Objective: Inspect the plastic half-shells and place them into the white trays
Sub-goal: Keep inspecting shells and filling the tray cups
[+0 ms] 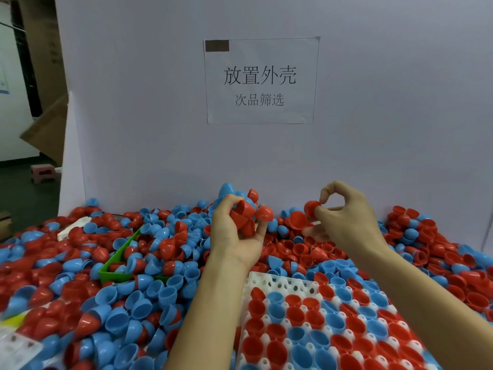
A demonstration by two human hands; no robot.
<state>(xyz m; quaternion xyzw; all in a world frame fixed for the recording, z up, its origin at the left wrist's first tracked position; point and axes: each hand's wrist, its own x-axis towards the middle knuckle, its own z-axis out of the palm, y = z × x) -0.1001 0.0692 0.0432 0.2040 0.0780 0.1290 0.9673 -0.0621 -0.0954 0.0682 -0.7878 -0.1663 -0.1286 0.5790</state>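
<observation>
One white tray point(277, 285), partly filled with half-shells, lies below both hands. Countless red and blue shells cover the counter. The left hand point(234, 233) grips several red half-shells point(246, 214); the right hand point(344, 220) pinches one red half-shell point(310, 208).

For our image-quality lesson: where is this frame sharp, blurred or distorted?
Head view: the paper sign reads sharp; the loose shells at lower left smear into blur; wide-angle bending curves the white tray and the forearms; lighting is soft and even, with small glints on shells.
</observation>
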